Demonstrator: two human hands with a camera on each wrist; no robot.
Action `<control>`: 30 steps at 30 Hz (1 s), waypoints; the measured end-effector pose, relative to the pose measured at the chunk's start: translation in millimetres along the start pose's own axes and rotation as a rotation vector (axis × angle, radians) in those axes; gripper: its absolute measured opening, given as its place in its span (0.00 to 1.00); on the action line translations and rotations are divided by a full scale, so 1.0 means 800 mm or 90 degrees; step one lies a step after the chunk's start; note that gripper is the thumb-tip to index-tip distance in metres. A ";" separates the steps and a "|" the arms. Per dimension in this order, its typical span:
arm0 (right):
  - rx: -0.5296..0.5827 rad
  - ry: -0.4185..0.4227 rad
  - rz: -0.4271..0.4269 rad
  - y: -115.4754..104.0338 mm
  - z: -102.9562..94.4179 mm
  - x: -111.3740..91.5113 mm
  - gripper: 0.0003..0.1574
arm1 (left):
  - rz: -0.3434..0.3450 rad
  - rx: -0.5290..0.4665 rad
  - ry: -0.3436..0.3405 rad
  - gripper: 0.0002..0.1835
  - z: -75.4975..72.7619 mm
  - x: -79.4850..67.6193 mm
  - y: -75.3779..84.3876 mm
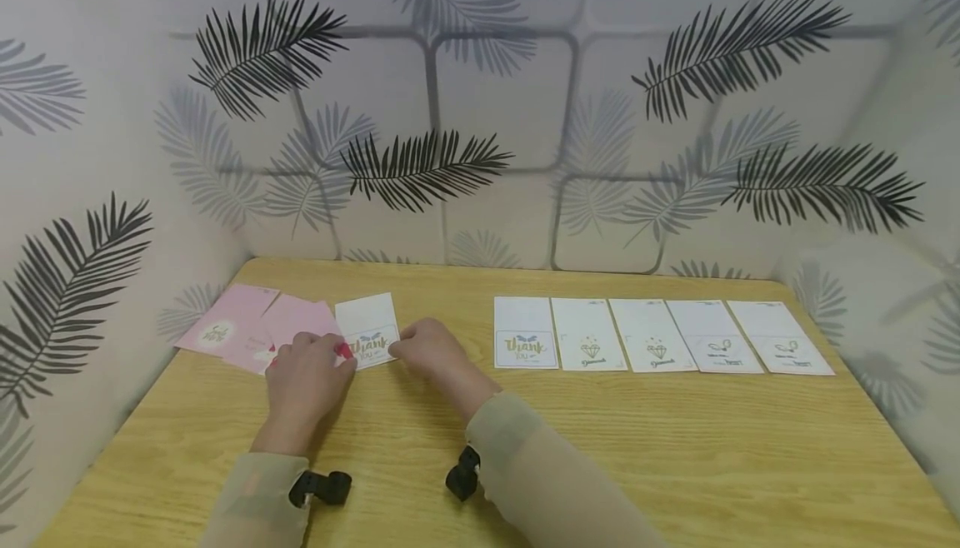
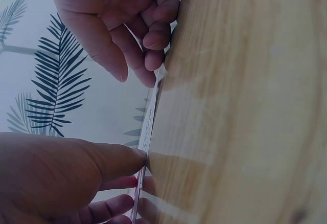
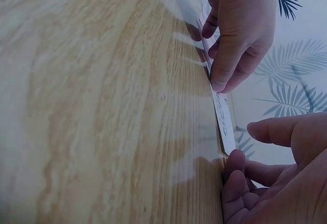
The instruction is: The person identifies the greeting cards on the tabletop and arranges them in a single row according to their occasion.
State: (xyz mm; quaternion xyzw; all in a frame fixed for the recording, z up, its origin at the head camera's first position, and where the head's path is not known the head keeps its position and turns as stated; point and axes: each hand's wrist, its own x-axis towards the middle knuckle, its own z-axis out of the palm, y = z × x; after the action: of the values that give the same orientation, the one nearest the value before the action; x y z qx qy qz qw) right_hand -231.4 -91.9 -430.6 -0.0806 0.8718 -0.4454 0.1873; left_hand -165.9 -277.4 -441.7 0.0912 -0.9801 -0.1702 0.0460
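Note:
A white card (image 1: 369,323) with gold "thank you" lettering lies flat on the table between both hands. My left hand (image 1: 309,381) rests over the lower part of the pink cards (image 1: 296,315), its thumb (image 3: 225,75) touching the white card's left side. Small red patches show by its fingers; what they belong to is unclear. At the white card's right edge, my right hand (image 1: 435,356) touches with loosely bent fingertips. Its thumb (image 3: 271,131) stands apart from the fingers in the right wrist view.
Farther left lies another pink card (image 1: 225,323), overlapped by its neighbour. To the right, several white cards form a row, from a "thank you" card (image 1: 524,315) through diamond-print cards (image 1: 587,323) to leaf-print cards (image 1: 768,319). A leaf-patterned wall (image 1: 510,223) borders the wooden table (image 1: 712,448).

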 end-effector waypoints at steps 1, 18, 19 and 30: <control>0.006 -0.006 0.008 -0.008 -0.006 -0.010 0.15 | -0.001 -0.001 -0.001 0.21 0.000 0.000 0.000; 0.175 0.006 0.021 -0.010 -0.002 -0.009 0.22 | -0.018 -0.013 -0.015 0.21 -0.001 0.000 0.003; 0.176 0.005 0.022 -0.010 -0.002 -0.009 0.22 | -0.018 -0.013 -0.016 0.21 -0.001 0.001 0.003; 0.116 0.042 0.014 -0.008 -0.001 -0.010 0.18 | -0.013 -0.008 -0.016 0.21 -0.001 0.001 0.001</control>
State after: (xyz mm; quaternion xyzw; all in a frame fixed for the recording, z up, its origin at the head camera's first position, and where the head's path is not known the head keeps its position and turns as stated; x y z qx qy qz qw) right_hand -224.7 -92.4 -423.0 -0.0390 0.8340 -0.5235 0.1701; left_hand -166.6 -276.8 -440.4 0.0988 -0.9786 -0.1776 0.0328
